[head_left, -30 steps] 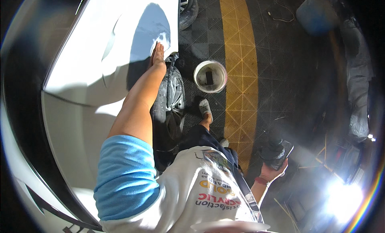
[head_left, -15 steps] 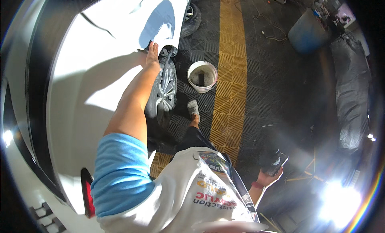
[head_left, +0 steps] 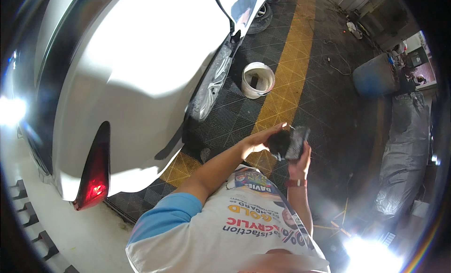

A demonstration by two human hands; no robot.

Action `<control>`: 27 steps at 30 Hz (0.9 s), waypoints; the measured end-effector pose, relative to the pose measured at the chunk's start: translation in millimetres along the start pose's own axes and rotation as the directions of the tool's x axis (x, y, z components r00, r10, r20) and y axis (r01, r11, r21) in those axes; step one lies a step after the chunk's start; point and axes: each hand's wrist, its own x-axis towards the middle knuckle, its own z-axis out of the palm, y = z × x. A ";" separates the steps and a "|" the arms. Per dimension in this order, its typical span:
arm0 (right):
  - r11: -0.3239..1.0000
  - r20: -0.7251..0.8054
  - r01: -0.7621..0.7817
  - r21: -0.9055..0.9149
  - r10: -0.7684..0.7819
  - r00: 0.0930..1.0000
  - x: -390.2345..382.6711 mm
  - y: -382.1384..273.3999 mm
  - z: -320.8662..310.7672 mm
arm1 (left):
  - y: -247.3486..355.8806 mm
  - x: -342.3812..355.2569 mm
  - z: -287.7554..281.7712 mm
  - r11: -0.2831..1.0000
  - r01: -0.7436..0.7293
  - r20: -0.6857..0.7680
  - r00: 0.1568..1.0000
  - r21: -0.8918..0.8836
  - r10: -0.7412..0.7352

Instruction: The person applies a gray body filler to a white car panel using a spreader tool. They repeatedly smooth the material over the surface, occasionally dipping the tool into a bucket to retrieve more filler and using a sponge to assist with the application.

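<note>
My two hands are close together in front of my chest. The right hand (head_left: 300, 164) is closed around a dark grey block (head_left: 297, 142), worn pale on its upper face. My left hand (head_left: 257, 141) bends round a black piece (head_left: 279, 143) that lies against the block's left side. Whether this piece is separate from the block I cannot tell. To the left stands a white car (head_left: 141, 108) with a red tail light (head_left: 94, 181). Crinkled clear plastic (head_left: 213, 92) covers the rear wheel. Neither hand touches the car.
A white bucket (head_left: 247, 87) with a dark block inside stands beside the wheel. A yellow strip (head_left: 293, 52) runs along the black tiled floor. Farther right are a blue drum (head_left: 373, 79), a long grey covered object (head_left: 404, 146) and a bright lamp (head_left: 373, 256) on a stand.
My left hand has left the car's side and come over to my right hand. The right hand has risen inward with the block. My view has shifted toward the car's rear.
</note>
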 end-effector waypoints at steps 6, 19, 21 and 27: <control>0.928 0.219 0.008 -0.373 0.079 0.973 -17.6 49.8 107.9 | 6.3 -63.1 -69.4 0.846 -0.141 -0.022 0.988 -0.514 0.151; 0.088 0.560 0.567 -0.819 -0.098 0.823 -68.4 88.0 221.0 | 45.1 -131.0 -130.8 0.958 -0.088 -0.099 0.993 -0.271 0.064; 0.085 0.547 0.550 -0.831 -0.059 0.835 -72.6 81.9 225.9 | 50.2 -131.1 -122.9 0.929 -0.117 -0.070 0.993 -0.351 0.098; 0.185 0.643 0.616 -0.766 0.219 0.734 -87.4 46.9 237.5 | 81.7 -141.8 -124.9 0.901 -0.171 -0.068 0.985 -0.399 0.157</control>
